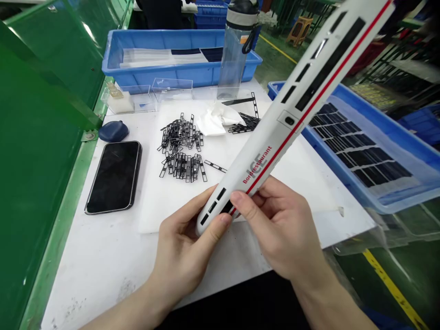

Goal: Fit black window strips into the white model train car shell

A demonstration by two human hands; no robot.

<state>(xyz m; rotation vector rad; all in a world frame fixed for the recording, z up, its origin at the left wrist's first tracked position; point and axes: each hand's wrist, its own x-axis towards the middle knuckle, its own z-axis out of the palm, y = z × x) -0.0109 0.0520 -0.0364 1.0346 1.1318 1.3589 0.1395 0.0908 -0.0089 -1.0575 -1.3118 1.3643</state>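
A long white model train car [275,130] with a red stripe, dark windows and the words "ICE Bordrestaurant" slants up to the right, its far end cut off by the frame. My left hand [190,240] is closed round its lower end, thumb on the side near the windows. Higher along the same end, my right hand [278,224] grips the body, its thumb pressed by a dark window. Behind the car, piles of thin black window-frame strips [185,167] lie on a white mat [151,201]. The fingers under the car are partly hidden.
A black phone [115,176] and a dark blue pouch [113,131] lie left. Crumpled tissue [215,120] sits near the strips. Behind stand clear boxes [172,89], a bottle [235,55] and a blue bin [154,73]. Another blue bin [412,201] holds dark pieces at right.
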